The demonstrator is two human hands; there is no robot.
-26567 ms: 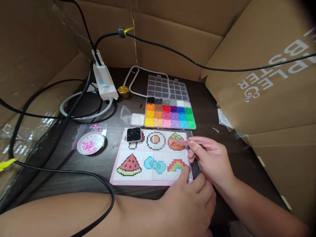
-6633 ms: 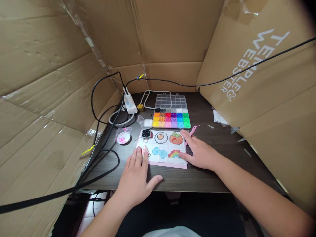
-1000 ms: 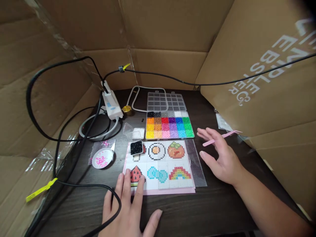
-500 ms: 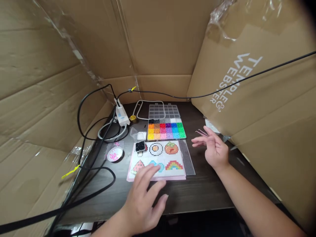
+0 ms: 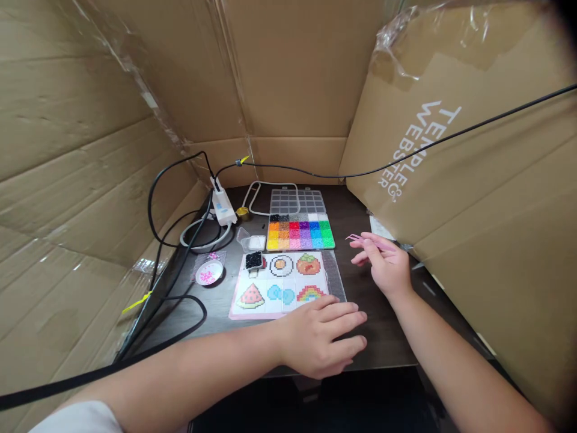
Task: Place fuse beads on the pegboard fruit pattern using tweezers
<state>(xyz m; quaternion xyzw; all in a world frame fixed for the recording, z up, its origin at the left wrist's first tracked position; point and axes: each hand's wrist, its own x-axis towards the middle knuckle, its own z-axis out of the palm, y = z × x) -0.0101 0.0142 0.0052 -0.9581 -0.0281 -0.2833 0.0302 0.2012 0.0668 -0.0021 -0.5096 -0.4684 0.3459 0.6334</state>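
Pink tweezers (image 5: 373,240) sit in my right hand (image 5: 386,267), their tips pointing left above the table. My left hand (image 5: 322,337) is open, fingers spread to the right, over the lower right corner of the pattern sheet (image 5: 265,310). The sheet shows pixel pictures of a watermelon, an egg, a rainbow and others, with a clear pegboard (image 5: 334,279) sticking out from under its right side. A small box of black beads (image 5: 253,260) rests on the sheet's upper left. Behind it, the open bead case (image 5: 300,233) holds beads sorted by colour.
A white dish (image 5: 209,273) of pink beads stands at the left on a small clear board. A box of white beads (image 5: 256,242) is beside the case. Black cables (image 5: 198,313) loop along the left near a power strip (image 5: 223,204). Cardboard walls (image 5: 293,159) surround the table.
My left hand has moved right, from over the sheet's lower middle to its lower right corner. In my right hand, the tweezers have turned and show more of their length.
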